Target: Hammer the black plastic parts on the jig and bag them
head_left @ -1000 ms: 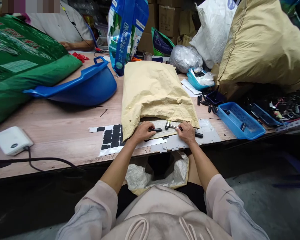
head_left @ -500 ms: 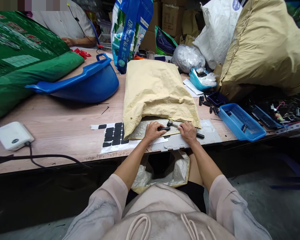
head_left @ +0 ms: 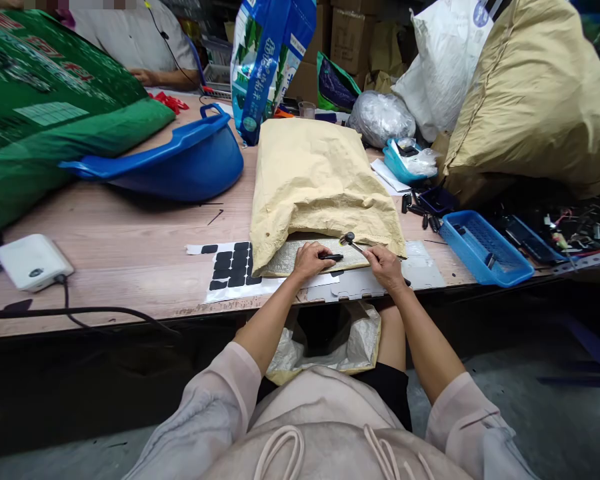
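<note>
My left hand (head_left: 309, 261) pinches a small black elongated part (head_left: 331, 257) over the silvery lining at the mouth of a tan paper sack (head_left: 325, 167). In my right hand (head_left: 386, 266) is a small hammer (head_left: 349, 239), its metal shaft slanting up to the left and its head raised just above and right of the black part. Most of the hammer's dark handle is hidden by my palm. Beneath the sack mouth, a flat grey sheet (head_left: 423, 267) lies along the table edge. Left of it rests a white sheet with black rounded stickers (head_left: 231, 267).
A blue basin (head_left: 190, 167) and a white box with a cable (head_left: 33, 262) are on the left. To the right sit a blue basket (head_left: 485, 250), loose black parts (head_left: 425, 217) and a large tan sack (head_left: 535, 100). Across the table, another person's forearm (head_left: 167, 79) shows.
My right hand has tilted the hammer, lifting its head up and slightly right, away from the black part. My left hand keeps its pinch. The whole view has shifted slightly.
</note>
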The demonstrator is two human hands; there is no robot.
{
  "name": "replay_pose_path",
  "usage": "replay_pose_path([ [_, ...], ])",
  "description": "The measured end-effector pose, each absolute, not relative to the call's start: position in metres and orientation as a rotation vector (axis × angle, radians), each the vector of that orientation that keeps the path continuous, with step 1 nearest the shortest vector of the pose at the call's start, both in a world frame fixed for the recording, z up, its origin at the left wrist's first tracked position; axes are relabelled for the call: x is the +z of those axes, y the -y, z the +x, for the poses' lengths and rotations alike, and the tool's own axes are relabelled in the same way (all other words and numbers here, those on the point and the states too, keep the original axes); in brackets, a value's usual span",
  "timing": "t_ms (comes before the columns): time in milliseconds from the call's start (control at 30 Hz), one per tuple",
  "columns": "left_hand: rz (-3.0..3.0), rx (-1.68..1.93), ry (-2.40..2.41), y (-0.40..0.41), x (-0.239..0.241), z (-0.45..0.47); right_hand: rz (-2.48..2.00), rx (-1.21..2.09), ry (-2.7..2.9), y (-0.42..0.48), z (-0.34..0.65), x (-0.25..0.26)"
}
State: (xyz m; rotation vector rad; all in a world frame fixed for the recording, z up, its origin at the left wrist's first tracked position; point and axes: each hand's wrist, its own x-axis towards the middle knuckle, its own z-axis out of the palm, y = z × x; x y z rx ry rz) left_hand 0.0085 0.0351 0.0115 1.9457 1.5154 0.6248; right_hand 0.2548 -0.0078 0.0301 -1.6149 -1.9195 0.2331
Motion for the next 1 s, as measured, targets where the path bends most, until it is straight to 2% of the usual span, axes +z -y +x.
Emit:
replay_pose_path([
  [667, 1.979, 0.621, -1.504, -0.036, 0.01, 0.008, -1.617, 0.272, 2.064, 0.0, 0.235, 0.029],
  [1000, 1.977, 0.618, -1.459, -0.035, 0.01, 0.006, -1.662, 0.006, 2.074, -0.006, 0.263, 0.009],
])
